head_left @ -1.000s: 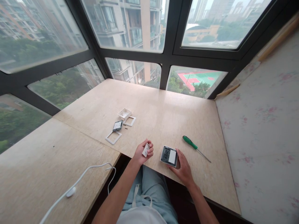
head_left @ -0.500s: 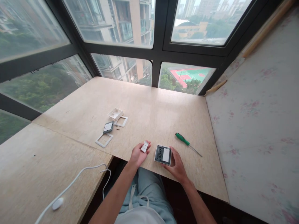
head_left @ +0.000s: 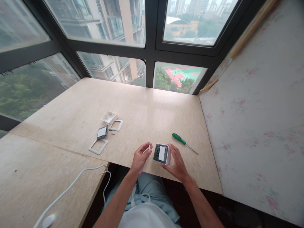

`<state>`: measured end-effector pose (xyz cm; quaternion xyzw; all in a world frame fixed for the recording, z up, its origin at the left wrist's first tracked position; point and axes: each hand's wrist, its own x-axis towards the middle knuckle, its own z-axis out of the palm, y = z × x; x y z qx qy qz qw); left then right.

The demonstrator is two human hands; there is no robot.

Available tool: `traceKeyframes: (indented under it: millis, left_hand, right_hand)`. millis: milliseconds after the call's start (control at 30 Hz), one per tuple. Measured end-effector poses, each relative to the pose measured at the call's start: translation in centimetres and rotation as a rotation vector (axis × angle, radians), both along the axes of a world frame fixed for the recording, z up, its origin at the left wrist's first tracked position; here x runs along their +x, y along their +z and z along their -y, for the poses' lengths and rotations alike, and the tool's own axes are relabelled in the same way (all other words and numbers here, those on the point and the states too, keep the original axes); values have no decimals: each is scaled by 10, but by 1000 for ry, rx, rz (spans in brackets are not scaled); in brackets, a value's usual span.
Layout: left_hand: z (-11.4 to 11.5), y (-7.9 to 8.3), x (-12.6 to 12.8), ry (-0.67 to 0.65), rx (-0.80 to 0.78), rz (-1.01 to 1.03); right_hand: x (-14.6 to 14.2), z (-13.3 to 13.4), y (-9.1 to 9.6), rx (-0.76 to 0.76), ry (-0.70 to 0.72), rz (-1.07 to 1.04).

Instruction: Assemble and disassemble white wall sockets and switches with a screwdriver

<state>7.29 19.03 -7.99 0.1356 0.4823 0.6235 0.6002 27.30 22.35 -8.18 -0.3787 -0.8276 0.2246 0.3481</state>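
Observation:
My right hand point(head_left: 176, 163) grips a grey wall switch module point(head_left: 161, 154) with one white rocker fitted, tilted up off the wooden table point(head_left: 147, 117) near its front edge. My left hand point(head_left: 140, 157) pinches a small white rocker piece point(head_left: 147, 148) edge-on, just left of the module. The two hands are close together, almost touching.
A green-handled screwdriver point(head_left: 182, 141) lies right of my hands. Further left sit a white frame point(head_left: 98, 146), a grey switch module point(head_left: 102, 132), another frame point(head_left: 116, 125) and a white back box point(head_left: 109, 117). A white cable point(head_left: 71, 186) crosses the lower table point(head_left: 35, 177). A flowered wall point(head_left: 256, 120) bounds the right.
My right hand has lifted and tilted the switch module off the table. My left hand turned the white rocker piece edge-on and brought it closer to the module. The camera shifted right.

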Motion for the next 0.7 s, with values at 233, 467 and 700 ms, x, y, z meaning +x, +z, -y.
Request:
traceKeyframes:
  millis: [233, 467, 700]
  left_hand:
    - [3, 8, 20, -11, 30, -124]
    - [4, 11, 23, 6, 18, -158]
    - [5, -5, 21, 23, 11, -171]
  right_hand:
    - [-4, -4, 17, 50, 89, 64]
    - [-12, -5, 21, 39, 104, 66]
    - [-21, -5, 24, 50, 142, 85]
